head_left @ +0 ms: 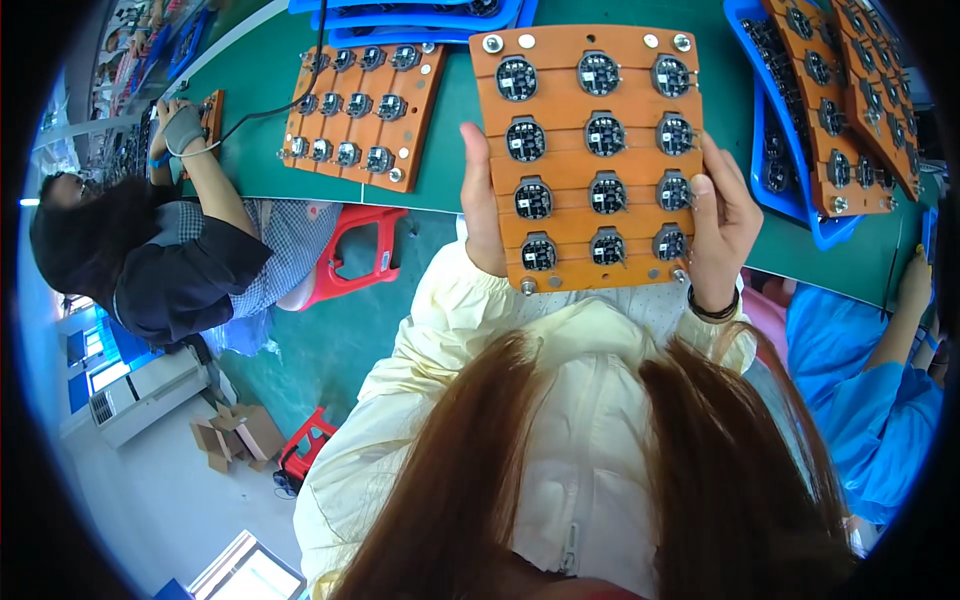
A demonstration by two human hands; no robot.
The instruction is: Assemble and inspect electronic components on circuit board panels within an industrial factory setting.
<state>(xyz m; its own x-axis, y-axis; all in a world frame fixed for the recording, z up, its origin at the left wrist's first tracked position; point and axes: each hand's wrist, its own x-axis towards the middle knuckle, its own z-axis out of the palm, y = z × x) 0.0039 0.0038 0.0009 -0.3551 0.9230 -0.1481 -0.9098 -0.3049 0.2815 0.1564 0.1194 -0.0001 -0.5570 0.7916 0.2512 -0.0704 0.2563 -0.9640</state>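
Between my two hands an orange fixture board (565, 165) is held up, tilted to face me. Several round black parts with small circuit boards (605, 134) sit on it in rows, and metal pins stand at its corners. My left hand (483, 205) grips the board's left edge, thumb up along the side and the other fingers hidden behind. At the right edge my right hand (728, 220) is closed on the board, with fingers curled against the side near the lower rows.
A similar loaded orange board (415, 135) lies on the green table (450, 165) to the left, a black cable over it. Blue trays (750, 120) and stacked orange boards (835, 140) stand at right. One person (150, 250) sits left by a red stool (365, 255); another (850, 370) sits right.
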